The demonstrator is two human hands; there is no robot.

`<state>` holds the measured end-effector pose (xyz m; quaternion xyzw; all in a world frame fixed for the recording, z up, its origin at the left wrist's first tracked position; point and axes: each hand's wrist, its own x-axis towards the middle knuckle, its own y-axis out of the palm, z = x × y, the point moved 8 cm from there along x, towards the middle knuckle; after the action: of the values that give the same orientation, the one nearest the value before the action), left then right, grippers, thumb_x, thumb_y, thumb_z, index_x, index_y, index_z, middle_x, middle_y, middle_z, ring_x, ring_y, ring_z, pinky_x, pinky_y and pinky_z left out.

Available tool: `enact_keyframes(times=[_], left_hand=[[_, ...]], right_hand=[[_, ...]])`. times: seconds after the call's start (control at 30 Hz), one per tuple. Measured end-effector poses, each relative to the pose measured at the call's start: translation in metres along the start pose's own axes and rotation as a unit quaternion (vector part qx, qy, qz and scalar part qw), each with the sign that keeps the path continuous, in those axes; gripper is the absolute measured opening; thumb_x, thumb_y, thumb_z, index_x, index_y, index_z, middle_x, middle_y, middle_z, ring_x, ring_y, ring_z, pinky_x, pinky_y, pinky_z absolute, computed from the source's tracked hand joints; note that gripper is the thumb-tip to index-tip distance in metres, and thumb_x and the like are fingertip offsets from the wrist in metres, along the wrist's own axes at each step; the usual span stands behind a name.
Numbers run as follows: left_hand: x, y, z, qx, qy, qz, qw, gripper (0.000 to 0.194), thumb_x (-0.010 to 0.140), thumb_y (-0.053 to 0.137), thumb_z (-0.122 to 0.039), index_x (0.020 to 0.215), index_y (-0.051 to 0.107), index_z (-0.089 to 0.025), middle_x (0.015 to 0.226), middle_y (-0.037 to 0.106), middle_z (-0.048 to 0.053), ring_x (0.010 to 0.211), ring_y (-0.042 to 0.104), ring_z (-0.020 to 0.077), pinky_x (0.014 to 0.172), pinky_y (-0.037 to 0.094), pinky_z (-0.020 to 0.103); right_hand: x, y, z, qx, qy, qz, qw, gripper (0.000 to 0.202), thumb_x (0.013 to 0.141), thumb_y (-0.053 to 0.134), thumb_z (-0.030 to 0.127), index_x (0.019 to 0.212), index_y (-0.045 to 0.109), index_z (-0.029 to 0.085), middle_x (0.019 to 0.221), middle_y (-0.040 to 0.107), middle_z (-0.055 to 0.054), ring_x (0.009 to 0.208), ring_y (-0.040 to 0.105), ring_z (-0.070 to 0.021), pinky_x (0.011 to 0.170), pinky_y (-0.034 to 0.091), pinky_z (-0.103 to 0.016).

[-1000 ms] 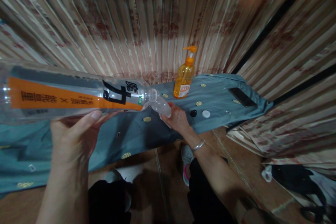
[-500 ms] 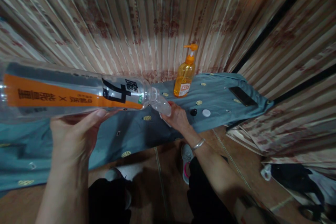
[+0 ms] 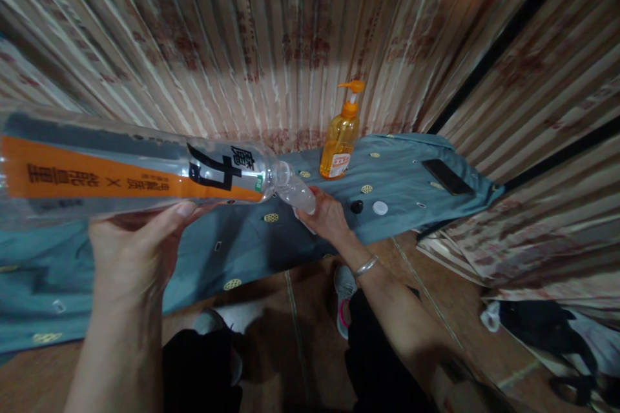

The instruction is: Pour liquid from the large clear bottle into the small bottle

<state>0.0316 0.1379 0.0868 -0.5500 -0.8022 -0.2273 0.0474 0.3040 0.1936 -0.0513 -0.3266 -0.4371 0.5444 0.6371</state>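
My left hand (image 3: 145,239) is closed around a large clear plastic bottle (image 3: 145,168) with an orange and black label. The bottle lies on its side in the air, its neck pointing right. Its mouth meets a small translucent bottle (image 3: 296,195), which tilts up toward it. My right hand (image 3: 327,216) grips this small bottle, and the fingers hide its lower part. Just right of that hand, a small black cap (image 3: 357,206) and a white cap (image 3: 380,208) rest on the cloth. Whether liquid is flowing between the bottles, I cannot make out.
An orange pump bottle (image 3: 340,142) stands at the back of the blue-green patterned cloth (image 3: 203,271). A dark phone (image 3: 446,177) lies at the right end. Striped curtains (image 3: 290,32) hang behind. Dark items lie on the floor at lower right.
The large bottle's base end has shifted very slightly left, along with my left hand. Both hands keep their grip, and the two bottle mouths stay together.
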Motion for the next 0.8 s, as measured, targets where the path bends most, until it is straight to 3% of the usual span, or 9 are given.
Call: enact_keyframes(times=[0.4, 0.8], left_hand=[[-0.0012, -0.0025, -0.0015, 0.012, 0.024, 0.001, 1.0, 0.039, 0.046, 0.088, -0.011, 0.078, 0.07, -0.024, 0.071, 0.077, -0.009, 0.067, 0.078, 0.0173, 0.067, 0.074, 0.036], [-0.0005, -0.0069, 0.0031, 0.018, 0.013, -0.021, 1.0, 0.035, 0.042, 0.09, -0.011, 0.068, 0.071, -0.022, 0.066, 0.073, -0.007, 0.065, 0.076, 0.0176, 0.064, 0.073, 0.034]], right_hand=[[-0.0007, 0.0025, -0.0007, -0.008, 0.0, -0.013, 1.0, 0.054, 0.091, 0.077, 0.037, 0.138, 0.061, 0.015, 0.127, 0.08, -0.015, 0.118, 0.077, -0.0268, 0.1, 0.057, -0.032], [-0.0006, 0.0024, -0.0002, -0.007, -0.012, -0.026, 1.0, 0.048, 0.09, 0.077, 0.036, 0.131, 0.064, 0.015, 0.129, 0.079, -0.016, 0.116, 0.077, -0.027, 0.1, 0.058, -0.033]])
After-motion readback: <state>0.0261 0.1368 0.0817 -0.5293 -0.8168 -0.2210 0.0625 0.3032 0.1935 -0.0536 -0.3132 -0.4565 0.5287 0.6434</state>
